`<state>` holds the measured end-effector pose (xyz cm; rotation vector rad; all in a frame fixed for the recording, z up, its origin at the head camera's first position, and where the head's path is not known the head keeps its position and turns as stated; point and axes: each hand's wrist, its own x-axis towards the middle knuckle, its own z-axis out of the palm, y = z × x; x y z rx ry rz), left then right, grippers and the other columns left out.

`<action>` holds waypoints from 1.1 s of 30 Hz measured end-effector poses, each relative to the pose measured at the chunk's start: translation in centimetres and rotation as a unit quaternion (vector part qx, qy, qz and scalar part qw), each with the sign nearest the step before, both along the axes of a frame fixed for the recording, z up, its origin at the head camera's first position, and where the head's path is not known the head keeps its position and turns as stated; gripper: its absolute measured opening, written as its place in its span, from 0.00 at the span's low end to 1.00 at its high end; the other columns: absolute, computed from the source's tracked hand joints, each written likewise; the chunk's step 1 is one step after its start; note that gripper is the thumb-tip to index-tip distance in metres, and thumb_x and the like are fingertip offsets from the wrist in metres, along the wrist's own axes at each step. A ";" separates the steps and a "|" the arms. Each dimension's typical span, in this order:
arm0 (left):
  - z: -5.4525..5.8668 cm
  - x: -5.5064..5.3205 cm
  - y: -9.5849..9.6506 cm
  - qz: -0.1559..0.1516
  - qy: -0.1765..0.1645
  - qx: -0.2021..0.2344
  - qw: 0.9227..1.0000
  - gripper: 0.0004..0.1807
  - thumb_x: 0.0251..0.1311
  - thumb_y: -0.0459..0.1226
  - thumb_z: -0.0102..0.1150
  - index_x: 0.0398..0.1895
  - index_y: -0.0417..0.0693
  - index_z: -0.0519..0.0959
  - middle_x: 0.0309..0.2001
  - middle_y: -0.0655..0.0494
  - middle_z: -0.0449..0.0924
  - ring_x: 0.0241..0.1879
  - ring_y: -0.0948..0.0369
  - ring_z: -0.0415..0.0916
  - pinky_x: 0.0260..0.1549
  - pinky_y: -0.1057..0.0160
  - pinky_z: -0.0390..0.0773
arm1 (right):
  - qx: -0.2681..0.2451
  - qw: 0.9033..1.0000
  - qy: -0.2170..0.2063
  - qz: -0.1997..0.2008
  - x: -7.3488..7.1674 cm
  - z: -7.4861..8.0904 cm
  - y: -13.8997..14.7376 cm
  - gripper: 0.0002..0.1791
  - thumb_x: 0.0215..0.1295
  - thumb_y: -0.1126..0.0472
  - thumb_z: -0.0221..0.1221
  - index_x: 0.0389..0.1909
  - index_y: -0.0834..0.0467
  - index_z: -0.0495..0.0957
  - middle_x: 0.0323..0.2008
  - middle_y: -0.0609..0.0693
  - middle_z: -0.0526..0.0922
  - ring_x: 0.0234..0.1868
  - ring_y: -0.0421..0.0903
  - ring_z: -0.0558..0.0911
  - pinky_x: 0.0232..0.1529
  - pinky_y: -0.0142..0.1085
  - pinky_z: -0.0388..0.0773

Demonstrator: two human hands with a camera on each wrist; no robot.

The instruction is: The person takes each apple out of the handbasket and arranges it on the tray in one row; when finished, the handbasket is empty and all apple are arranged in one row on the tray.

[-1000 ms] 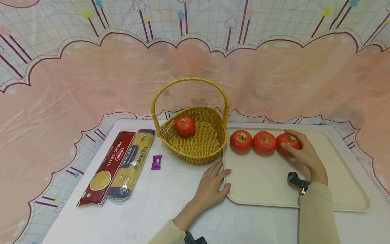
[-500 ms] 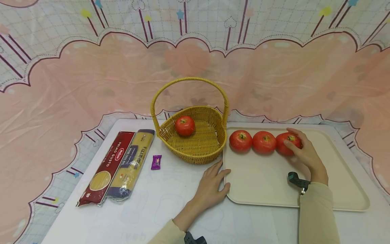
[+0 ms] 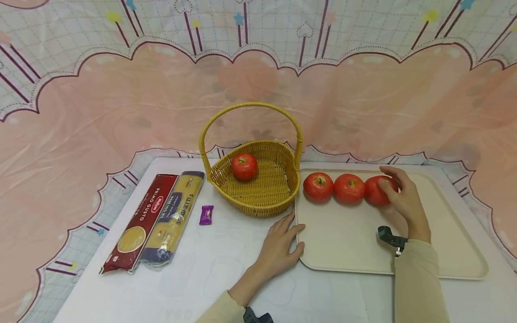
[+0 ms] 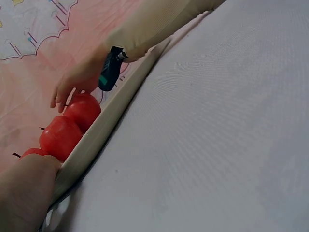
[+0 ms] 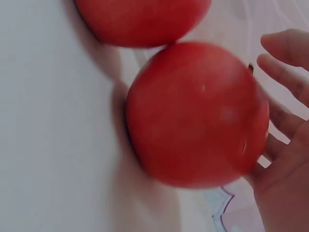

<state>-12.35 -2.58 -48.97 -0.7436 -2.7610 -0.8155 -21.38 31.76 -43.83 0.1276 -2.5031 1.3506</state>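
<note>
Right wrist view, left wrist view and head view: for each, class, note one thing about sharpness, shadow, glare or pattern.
Right wrist view: nearest apple soft-edged, its shadow blurred on the tray; left wrist view: dim, faint ripples across the white table; head view: lettering legible on the red pack, glare on the yellow pack's wrapping.

Three red apples (image 3: 349, 189) line up on a beige tray (image 3: 343, 242), the right hand (image 3: 407, 197) at the rightmost and the left hand (image 3: 280, 248) at its left edge. Left of a wicker basket (image 3: 258, 210) holding another apple (image 3: 244, 168) lie a purple packet (image 3: 206, 215) and two pasta packs (image 3: 173, 215).
</note>
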 end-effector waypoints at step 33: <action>0.3 0.2 0.1 0.000 0.004 -0.002 1.000 0.22 0.60 0.44 0.52 0.58 0.53 0.74 0.71 0.47 0.58 0.69 0.51 0.59 0.66 0.50 0.61 | 0.039 0.990 0.084 0.110 -1.4 3.2 -7.6 0.19 0.62 0.68 0.59 0.55 0.57 0.74 0.52 0.54 0.77 0.54 0.35 0.74 0.55 0.19 0.66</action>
